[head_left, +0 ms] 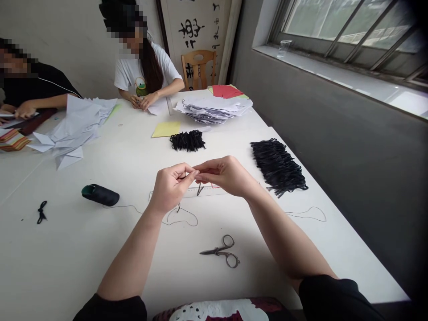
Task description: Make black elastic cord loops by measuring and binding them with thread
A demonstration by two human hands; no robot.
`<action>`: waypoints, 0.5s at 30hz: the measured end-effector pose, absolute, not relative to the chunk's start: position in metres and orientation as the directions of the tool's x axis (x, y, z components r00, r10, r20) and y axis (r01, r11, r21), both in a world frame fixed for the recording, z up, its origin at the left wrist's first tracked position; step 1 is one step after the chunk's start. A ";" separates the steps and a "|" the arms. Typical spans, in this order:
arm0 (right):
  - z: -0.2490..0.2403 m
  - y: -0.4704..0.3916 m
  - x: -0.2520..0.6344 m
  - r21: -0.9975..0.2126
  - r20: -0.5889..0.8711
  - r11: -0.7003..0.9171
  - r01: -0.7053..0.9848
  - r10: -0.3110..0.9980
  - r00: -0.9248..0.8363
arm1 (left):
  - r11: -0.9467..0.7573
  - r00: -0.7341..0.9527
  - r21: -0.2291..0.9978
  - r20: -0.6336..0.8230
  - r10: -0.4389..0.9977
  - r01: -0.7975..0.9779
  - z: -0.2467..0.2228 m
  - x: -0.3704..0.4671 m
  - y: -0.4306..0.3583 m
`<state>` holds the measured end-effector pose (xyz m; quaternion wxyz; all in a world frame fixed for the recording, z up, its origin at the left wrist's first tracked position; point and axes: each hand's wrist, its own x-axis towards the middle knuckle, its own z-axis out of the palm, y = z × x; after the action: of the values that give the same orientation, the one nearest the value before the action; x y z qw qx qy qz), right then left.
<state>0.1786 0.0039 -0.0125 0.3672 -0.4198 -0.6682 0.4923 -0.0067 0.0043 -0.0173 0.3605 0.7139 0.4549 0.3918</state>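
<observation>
My left hand [171,183] and my right hand [229,174] meet over the table, thumbs and fingertips pinched together. Between them is a thin black cord [199,190], mostly hidden by the fingers; a short folded piece hangs below the fingertips. A dark tip also pokes out under my left hand. A clear ruler [192,192] lies flat beneath both hands. Fine black thread [197,220] curls on the table, and part of it leads left to a dark thread spool [102,195] on its side. Nearer to me rest metal scissors [219,252], slightly open.
Black looped cords lie in a large bundle [279,166] at right and a smaller one [187,140] ahead. One knotted cord [42,212] is at left. Paper stacks [214,109], yellow paper [166,129] and folded sheets [75,129] lie farther off. Two people work across the table.
</observation>
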 end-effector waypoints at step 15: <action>0.011 0.003 0.225 -0.855 0.391 0.354 0.378 0.920 0.022 | -0.243 0.451 0.922 0.087 0.888 0.300 -0.026 -0.034 0.036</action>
<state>0.2254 0.0034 0.0112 0.5089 -0.5021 -0.6466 0.2663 -0.0345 0.0356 -0.0261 0.4560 0.7194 0.4130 0.3224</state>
